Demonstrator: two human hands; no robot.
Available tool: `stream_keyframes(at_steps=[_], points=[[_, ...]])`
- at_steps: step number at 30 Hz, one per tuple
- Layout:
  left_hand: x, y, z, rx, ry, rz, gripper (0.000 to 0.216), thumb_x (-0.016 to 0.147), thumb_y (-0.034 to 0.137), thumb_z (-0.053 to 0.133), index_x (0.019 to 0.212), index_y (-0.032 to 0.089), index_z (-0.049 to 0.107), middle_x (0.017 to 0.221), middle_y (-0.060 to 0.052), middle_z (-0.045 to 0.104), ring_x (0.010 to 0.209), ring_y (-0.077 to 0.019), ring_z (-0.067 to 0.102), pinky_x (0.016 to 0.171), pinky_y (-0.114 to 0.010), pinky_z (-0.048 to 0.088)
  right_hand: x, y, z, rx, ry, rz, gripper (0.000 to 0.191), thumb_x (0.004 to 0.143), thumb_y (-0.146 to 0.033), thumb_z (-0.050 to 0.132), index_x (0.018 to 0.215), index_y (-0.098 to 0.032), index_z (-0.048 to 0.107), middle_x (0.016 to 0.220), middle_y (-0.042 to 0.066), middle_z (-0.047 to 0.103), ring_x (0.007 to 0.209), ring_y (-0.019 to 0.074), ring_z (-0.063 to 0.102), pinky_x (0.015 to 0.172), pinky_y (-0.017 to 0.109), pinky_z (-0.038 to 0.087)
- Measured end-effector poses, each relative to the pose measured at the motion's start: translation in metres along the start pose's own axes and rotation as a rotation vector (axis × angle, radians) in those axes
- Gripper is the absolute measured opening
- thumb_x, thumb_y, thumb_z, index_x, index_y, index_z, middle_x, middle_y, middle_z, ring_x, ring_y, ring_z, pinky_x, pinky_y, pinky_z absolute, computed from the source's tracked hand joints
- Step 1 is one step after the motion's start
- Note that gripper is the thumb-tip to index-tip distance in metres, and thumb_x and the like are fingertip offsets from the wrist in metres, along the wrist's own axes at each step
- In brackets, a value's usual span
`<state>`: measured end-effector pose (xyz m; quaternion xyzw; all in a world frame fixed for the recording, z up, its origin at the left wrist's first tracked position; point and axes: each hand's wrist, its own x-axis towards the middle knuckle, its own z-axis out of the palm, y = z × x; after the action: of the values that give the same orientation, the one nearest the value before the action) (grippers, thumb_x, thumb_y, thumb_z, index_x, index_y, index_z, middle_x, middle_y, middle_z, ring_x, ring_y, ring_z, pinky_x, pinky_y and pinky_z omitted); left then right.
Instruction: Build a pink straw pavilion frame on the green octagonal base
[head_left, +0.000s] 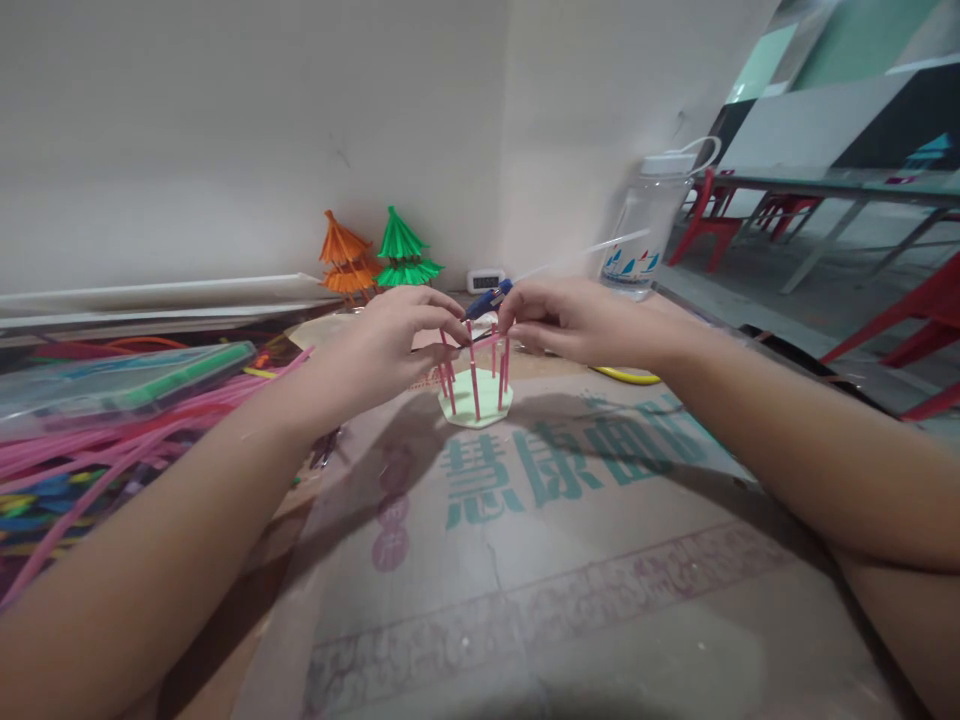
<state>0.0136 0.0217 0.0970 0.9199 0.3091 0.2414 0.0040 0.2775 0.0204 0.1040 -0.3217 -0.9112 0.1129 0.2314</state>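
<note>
A small frame stands on the cardboard: a pale green many-sided base (486, 408) with several upright pink sticks (475, 385). My left hand (390, 335) comes in from the left, thumb and fingers pinched at the tops of the sticks. From the other side, my right hand (559, 318) is pinched at the same height. A thin pink strip (487, 341) runs level between both sets of fingertips; its ends are hidden by them. Just behind the fingers is a blue tool (487, 299), resembling a glue gun, with a translucent rod (585, 252) slanting up to the right.
Orange (346, 255) and green (405, 248) tiered paper models stand by the wall, beside a white digital timer (486, 280). A clear bottle (646, 220) is at back right. Pink strips (97, 440) and a plastic case (150, 385) lie left. Printed cardboard (525, 580) covers the table.
</note>
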Motion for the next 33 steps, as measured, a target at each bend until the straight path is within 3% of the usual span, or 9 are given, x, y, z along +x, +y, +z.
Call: stream_keyframes(at_steps=[5, 12, 18, 23, 29, 33], points=[[-0.003, -0.002, -0.006, 0.005, -0.006, -0.045, 0.025, 0.098, 0.038, 0.06, 0.104, 0.023, 0.079, 0.125, -0.01, 0.07, 0.118, -0.028, 0.064, 0.104, -0.045, 0.05, -0.001, -0.001, -0.008, -0.056, -0.031, 0.031, 0.028, 0.096, -0.039, 0.061, 0.109, -0.017, 0.072, 0.095, 0.007, 0.074, 0.079, 0.0182, 0.061, 0.067, 0.029, 0.04], [-0.002, 0.006, 0.002, 0.037, -0.034, -0.013, 0.029, 0.097, 0.048, 0.065, 0.104, 0.024, 0.08, 0.124, -0.01, 0.071, 0.119, -0.0294, 0.063, 0.101, -0.044, 0.05, 0.001, 0.002, 0.003, -0.027, -0.042, 0.008, 0.026, 0.096, -0.036, 0.062, 0.101, -0.015, 0.076, 0.083, 0.003, 0.07, 0.073, 0.016, 0.058, 0.064, 0.027, 0.036], [-0.001, 0.009, 0.007, 0.061, -0.054, -0.036, 0.022, 0.095, 0.038, 0.067, 0.103, 0.022, 0.08, 0.123, -0.011, 0.072, 0.118, -0.0304, 0.064, 0.103, -0.048, 0.049, 0.006, 0.003, 0.019, -0.028, 0.032, 0.013, 0.022, 0.096, -0.031, 0.06, 0.099, -0.015, 0.075, 0.085, 0.005, 0.073, 0.074, 0.016, 0.061, 0.066, 0.027, 0.038], [-0.001, 0.005, 0.009, 0.052, -0.061, -0.017, 0.024, 0.097, 0.039, 0.063, 0.103, 0.024, 0.08, 0.124, -0.011, 0.073, 0.117, -0.0306, 0.064, 0.103, -0.049, 0.05, 0.007, 0.007, 0.025, -0.02, 0.061, -0.028, 0.021, 0.096, -0.03, 0.06, 0.103, -0.016, 0.074, 0.09, 0.005, 0.075, 0.077, 0.0166, 0.062, 0.067, 0.026, 0.038], [-0.002, 0.006, 0.014, 0.047, -0.006, -0.004, 0.037, 0.099, 0.043, 0.059, 0.122, 0.019, 0.074, 0.129, -0.014, 0.071, 0.123, -0.031, 0.062, 0.107, -0.048, 0.049, 0.007, 0.004, 0.023, -0.036, 0.041, -0.008, 0.019, 0.095, -0.028, 0.06, 0.099, -0.015, 0.073, 0.084, 0.004, 0.071, 0.074, 0.0156, 0.059, 0.066, 0.026, 0.036], [-0.003, 0.008, 0.015, 0.052, 0.011, -0.009, 0.038, 0.099, 0.047, 0.059, 0.123, 0.021, 0.074, 0.129, -0.013, 0.07, 0.124, -0.0313, 0.062, 0.107, -0.048, 0.049, 0.006, 0.001, 0.019, 0.007, 0.048, -0.003, 0.022, 0.094, -0.031, 0.062, 0.108, -0.016, 0.072, 0.094, 0.005, 0.074, 0.081, 0.0172, 0.062, 0.069, 0.027, 0.039]])
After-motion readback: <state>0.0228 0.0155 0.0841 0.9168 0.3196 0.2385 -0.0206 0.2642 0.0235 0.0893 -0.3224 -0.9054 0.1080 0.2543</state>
